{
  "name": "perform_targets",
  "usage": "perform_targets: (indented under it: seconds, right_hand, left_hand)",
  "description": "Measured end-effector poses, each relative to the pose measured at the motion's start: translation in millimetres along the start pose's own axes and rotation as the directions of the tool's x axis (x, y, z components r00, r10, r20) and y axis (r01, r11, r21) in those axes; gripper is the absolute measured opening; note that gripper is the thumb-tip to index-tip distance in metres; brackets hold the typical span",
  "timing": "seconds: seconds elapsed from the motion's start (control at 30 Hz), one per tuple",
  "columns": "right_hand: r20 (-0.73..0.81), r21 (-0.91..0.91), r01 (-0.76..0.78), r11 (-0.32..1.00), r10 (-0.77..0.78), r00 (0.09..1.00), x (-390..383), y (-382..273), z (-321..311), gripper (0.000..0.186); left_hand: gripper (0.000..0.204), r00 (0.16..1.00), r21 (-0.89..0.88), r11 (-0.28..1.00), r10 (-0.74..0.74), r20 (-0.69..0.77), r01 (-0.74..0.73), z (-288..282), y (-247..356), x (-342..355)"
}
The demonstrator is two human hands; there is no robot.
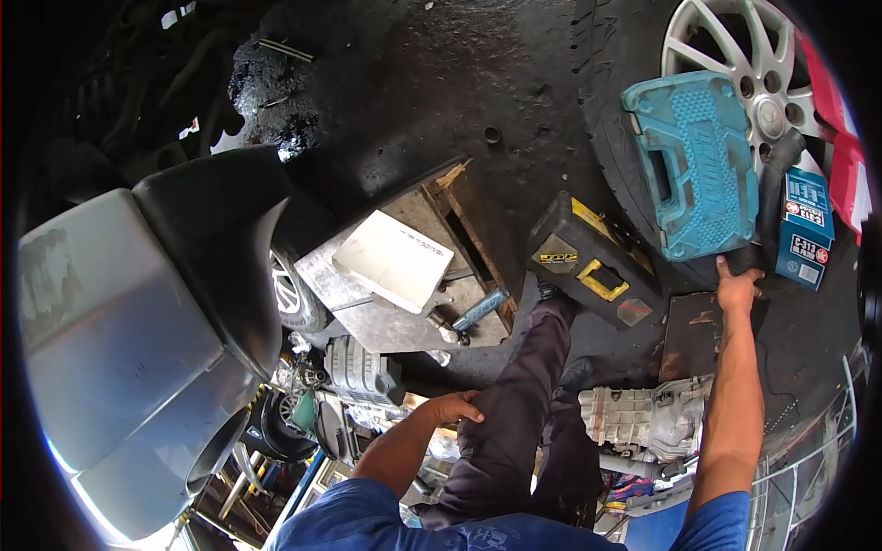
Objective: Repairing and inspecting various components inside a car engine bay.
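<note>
While the right hand [738, 289] stretches forward, its fingers [725, 268] meet the lower edge of the teal tool case [695, 161], apparently starting to grip it; the case leans against the car tyre [617, 119], not yet lifted. Just right of those fingers stands a blue box [806, 230]. Left hand [455, 407] rests on the thigh [514, 413], fingers loosely curled, holding nothing

Head camera, looking steeply down from above the person's own body.

The single fisheye view faces the dark floor [413, 83] ahead of the knees, bending edges toward its rim. Both forearms enter from the lower edge: the left hand [452, 407] sits near, on the thigh; the right hand [738, 286] reaches farther out, at the teal case [694, 161] by the wheel [726, 55].
</note>
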State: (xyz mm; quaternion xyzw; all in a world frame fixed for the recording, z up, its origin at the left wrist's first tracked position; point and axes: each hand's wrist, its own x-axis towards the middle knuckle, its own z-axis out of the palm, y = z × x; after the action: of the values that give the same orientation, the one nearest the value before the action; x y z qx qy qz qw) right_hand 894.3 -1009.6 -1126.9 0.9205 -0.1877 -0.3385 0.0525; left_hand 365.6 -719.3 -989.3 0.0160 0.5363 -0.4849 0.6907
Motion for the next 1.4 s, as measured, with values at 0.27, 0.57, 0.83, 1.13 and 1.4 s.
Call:
perform_targets:
  seconds: [0.27,0.57,0.83,1.13,1.4]
  right_hand:
    - [-0.017,-0.046,0.007,0.999,-0.008,1.0,14,12,13,0.125]
    - [-0.033,-0.066,0.044,0.997,-0.046,0.998,9,16,11,0.124]
    - [-0.021,-0.063,0.022,0.998,-0.023,1.0,4,9,5,0.124]
    - [0.092,0.002,-0.102,0.995,0.101,0.991,-13,-17,-12,0.125]
    - [0.156,-0.043,-0.049,0.998,0.055,0.986,-6,-22,-20,0.13]
  left_hand:
    - [0.105,0.999,0.314,0.949,0.021,-0.028,-0.011,14,8,-4]
    - [0.096,0.999,0.254,0.967,0.037,0.004,-0.036,29,20,-7]
    - [0.094,0.948,0.252,0.967,0.048,-0.315,0.035,47,20,-15]
    - [0.061,0.821,0.319,0.948,0.181,-0.542,0.001,42,-89,35]
    - [0.061,0.868,0.563,0.8,0.416,-0.273,-0.206,61,-202,98]
